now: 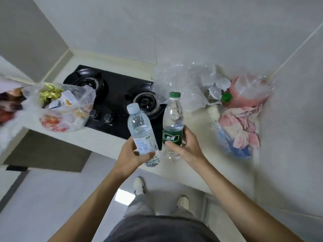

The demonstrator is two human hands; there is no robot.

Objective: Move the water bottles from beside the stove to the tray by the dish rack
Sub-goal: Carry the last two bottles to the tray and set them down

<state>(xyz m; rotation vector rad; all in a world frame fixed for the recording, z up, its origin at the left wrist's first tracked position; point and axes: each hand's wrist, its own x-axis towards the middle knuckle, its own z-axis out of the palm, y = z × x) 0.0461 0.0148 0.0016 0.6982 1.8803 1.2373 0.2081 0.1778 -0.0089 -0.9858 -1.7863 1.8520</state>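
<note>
now both bottles are in hand

the left hand (130, 155) curls round the pale-capped bottle (141, 131), the right hand (186, 145) round the green-capped bottle (173, 119). both are held over the stove (115, 102)'s near right corner, seemingly off the counter (201, 123), almost touching.

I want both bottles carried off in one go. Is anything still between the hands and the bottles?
No. The left hand grips the pale-capped bottle and the right hand grips the green-capped bottle. The tray is out of view.
</note>
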